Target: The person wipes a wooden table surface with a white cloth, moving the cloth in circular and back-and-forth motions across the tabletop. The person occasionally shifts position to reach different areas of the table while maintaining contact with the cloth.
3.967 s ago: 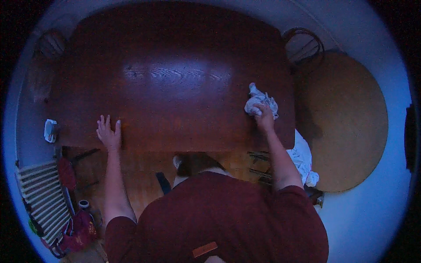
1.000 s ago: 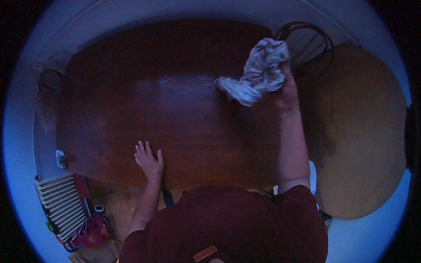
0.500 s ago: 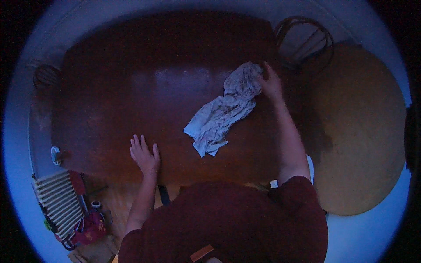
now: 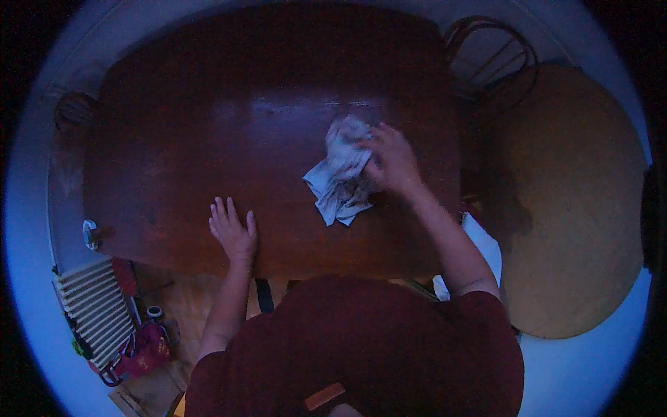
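A crumpled pale grey cloth (image 4: pixel 340 174) lies bunched on the dark reddish-brown wooden table (image 4: pixel 174 153), right of its middle. At the cloth's upper right side, my right hand (image 4: pixel 392 158) grips it with bent fingers; some of the fingertips are smeared by motion. My left hand (image 4: pixel 233 229) rests flat on the near part of the tabletop, fingers stretched out, with nothing in it. A stretch of bare wood separates it from the cloth.
A round light-brown table (image 4: pixel 577 208) stands at the right. Behind its far side is a chair with a curved back (image 4: pixel 490 55). A white ribbed radiator (image 4: pixel 97 313) and a dark red bag (image 4: pixel 146 351) are at lower left. A small white object (image 4: pixel 90 235) sits by the table's left edge.
My right hand has moved left and nearer to me, pulling the cloth's far end along. The cloth, stretched out before, is now bunched up. My left hand stays flat on the table.
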The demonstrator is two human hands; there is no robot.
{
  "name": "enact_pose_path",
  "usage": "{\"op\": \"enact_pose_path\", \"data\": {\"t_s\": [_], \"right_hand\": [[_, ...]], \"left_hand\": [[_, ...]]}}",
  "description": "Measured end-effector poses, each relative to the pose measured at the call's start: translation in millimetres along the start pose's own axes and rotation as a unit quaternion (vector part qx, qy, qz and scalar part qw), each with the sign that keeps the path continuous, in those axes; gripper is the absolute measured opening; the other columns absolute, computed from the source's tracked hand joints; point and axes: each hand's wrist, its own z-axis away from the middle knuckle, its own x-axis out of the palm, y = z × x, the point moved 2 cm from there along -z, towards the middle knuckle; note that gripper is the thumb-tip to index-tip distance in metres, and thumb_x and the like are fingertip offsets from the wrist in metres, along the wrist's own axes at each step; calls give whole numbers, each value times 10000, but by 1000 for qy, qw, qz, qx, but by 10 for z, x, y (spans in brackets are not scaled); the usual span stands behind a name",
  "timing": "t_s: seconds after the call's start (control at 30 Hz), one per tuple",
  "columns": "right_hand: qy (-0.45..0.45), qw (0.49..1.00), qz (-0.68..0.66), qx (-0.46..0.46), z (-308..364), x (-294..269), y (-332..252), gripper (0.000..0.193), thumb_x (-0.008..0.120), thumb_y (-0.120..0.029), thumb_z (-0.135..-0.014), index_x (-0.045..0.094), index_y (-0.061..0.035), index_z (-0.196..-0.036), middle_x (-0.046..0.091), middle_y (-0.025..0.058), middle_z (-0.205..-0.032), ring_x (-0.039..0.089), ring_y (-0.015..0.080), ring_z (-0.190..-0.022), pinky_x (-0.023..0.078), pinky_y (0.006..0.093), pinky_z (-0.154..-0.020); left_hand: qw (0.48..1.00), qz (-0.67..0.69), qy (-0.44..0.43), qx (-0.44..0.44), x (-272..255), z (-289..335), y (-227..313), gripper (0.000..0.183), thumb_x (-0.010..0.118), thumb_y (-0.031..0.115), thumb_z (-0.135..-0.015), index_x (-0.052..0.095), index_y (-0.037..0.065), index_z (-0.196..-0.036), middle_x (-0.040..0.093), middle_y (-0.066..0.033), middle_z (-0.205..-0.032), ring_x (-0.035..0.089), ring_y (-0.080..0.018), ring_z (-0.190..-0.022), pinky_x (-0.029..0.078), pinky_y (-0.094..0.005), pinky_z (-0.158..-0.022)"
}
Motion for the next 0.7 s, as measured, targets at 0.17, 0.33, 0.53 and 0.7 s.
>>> {"op": "enact_pose_path", "data": {"t_s": [0.17, 0.33, 0.53, 0.7], "right_hand": [[-20, 998, 46, 43, 396, 579, -563, 746, 777, -408, -605, 497, -328, -1292, 243, 127, -1479, 283, 411, -1309, 244, 671, -983], [23, 997, 70, 30, 264, 627, -6, 649, 781, -264, -589, 586, -293, -1207, 433, 129, -1354, 459, 352, -1179, 394, 517, -939], [146, 892, 227, 363, 367, -129, 1491, 429, 724, -258, -701, 651, -169, -1114, 580, 142, -1172, 576, 333, -1018, 489, 424, -818], [161, 935, 105, 297, -300, 526, 367, 403, 721, -189, -678, 666, -125, -1072, 597, 145, -1138, 564, 317, -1031, 447, 430, -877]], "left_hand": [[1000, 3, 2, 2, 34, -20, 12, 590, 550, 348, -870, 396, 62, -1362, 263, -162, -1477, 222, -349, -1369, 177, -525, -1092], [1000, 3, 9, 7, 46, -10, -42, 585, 546, 350, -874, 398, 62, -1360, 265, -169, -1474, 229, -355, -1364, 176, -527, -1091], [1000, 7, 7, 14, 42, -6, -16, 574, 543, 349, -879, 403, 56, -1353, 269, -169, -1473, 230, -357, -1362, 185, -536, -1085], [1000, 10, 21, 12, -34, -14, 8, 577, 558, 333, -871, 403, 55, -1352, 275, -168, -1471, 234, -359, -1362, 193, -533, -1083]]}}
